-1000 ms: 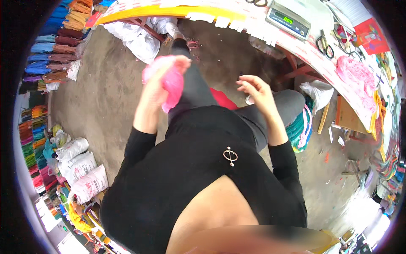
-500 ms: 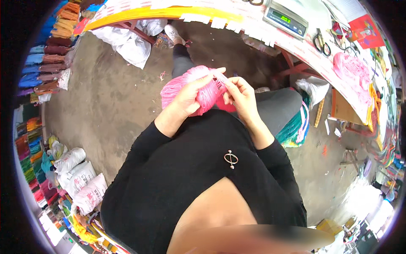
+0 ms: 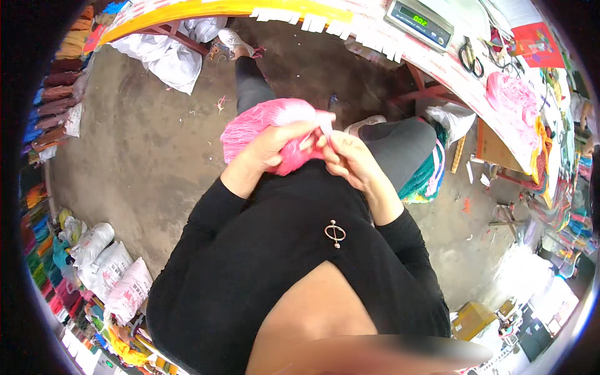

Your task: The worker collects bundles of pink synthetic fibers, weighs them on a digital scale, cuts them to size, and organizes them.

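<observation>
Concrete floor (image 3: 144, 150) spreads bare and wide from nine to eleven o'clock of the hands, the largest stretch of open ground in view. It ends at nine o'clock in a bent row of coloured yarn stacks (image 3: 47, 119), at seven in white filled sacks (image 3: 109, 269), and at eleven in crumpled white bags (image 3: 165, 59) under a yellow table edge (image 3: 206, 9). From twelve round to three the long table (image 3: 437, 69) curves close, carrying a digital scale (image 3: 419, 19), black scissors (image 3: 470, 57) and a heap of pink thread (image 3: 509, 97); room on that side is tight. The person's grey-trousered knees (image 3: 400, 147) rise just beyond the hands, one leg stretching to a white shoe (image 3: 234, 40) at twelve.

The pink thread bundle (image 3: 269, 128) sits in front of the chest, above the lap. The left hand (image 3: 275, 147) wraps it from below and from the left, fingers curled shut around the mass, so the bundle bulges out at ten and twelve o'clock of the palm. The right hand (image 3: 350, 159) lies at three o'clock of the bundle, touching it, thumb and fingertips pinched together on a pale end of thread at the bundle's upper right edge, just beside the left fingertips.
</observation>
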The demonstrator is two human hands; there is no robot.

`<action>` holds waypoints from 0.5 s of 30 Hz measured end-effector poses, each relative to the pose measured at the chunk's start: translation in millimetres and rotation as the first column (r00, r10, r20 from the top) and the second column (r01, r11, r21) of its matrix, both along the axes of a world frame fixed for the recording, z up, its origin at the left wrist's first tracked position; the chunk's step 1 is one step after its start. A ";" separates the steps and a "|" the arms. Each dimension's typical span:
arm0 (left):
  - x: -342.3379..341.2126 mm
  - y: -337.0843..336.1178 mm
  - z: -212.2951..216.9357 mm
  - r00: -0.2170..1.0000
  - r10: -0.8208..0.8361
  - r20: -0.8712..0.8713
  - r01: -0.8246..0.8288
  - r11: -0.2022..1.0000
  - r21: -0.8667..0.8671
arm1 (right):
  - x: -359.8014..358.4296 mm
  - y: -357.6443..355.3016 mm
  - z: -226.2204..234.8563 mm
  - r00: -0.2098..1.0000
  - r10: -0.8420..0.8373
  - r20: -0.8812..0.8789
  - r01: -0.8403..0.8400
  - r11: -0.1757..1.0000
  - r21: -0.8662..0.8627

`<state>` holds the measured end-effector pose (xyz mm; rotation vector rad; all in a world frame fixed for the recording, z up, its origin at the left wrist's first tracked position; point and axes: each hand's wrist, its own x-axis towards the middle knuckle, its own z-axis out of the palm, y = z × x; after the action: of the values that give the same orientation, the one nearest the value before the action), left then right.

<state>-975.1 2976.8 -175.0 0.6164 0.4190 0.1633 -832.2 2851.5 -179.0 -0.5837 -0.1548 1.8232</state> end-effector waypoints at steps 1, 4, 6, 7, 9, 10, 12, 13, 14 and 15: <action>-8.4 10.0 0.6 0.976 -0.214 0.038 0.214 0.977 0.012 | 3.3 -4.8 2.7 0.989 -0.019 0.147 0.024 0.999 -0.035; -80.9 57.8 -36.9 0.979 -0.097 -0.179 0.096 0.995 -0.012 | 35.9 -23.3 -1.2 0.840 -0.397 0.369 0.457 0.885 -0.088; -115.9 105.4 -38.3 0.947 0.295 -0.128 -0.320 0.904 -0.282 | 83.2 -56.0 -25.6 0.789 -0.563 0.245 0.605 0.779 -0.161; -160.3 139.4 -63.4 0.937 0.340 0.078 -0.271 0.850 -0.451 | 103.2 -71.2 -28.5 0.753 -0.619 0.224 0.654 0.743 -0.143; -228.2 183.7 -85.7 0.657 0.713 -0.244 -0.752 0.645 -0.137 | 148.4 -118.2 -37.8 0.525 -0.746 0.410 0.845 0.516 -0.142; -289.0 202.7 -96.8 0.698 0.715 -0.038 -0.691 0.659 -0.296 | 166.2 -130.9 -41.8 0.474 -0.807 0.351 0.880 0.445 -0.165; -349.7 233.6 -110.8 0.519 0.836 -0.176 -0.849 0.481 -0.218 | 202.9 -169.2 -47.9 0.405 -0.817 0.410 0.914 0.379 -0.146; -367.8 244.5 -119.2 0.421 0.875 -0.238 -0.907 0.400 -0.134 | 216.1 -183.7 -41.0 0.379 -0.839 0.391 0.925 0.361 -0.121; -382.6 258.4 -127.0 0.326 0.900 -0.289 -0.942 0.334 -0.024 | 228.2 -196.5 -33.5 0.314 -0.835 0.452 0.948 0.304 -0.096; -404.4 270.3 -136.5 0.219 0.919 -0.329 -0.960 0.262 0.094 | 238.0 -201.2 -20.9 0.241 -0.827 0.509 0.969 0.239 -0.070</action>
<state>-1379.6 3247.1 -311.6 0.1435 1.1208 1.2688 -594.2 2650.3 -199.9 -1.0237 0.2880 0.4743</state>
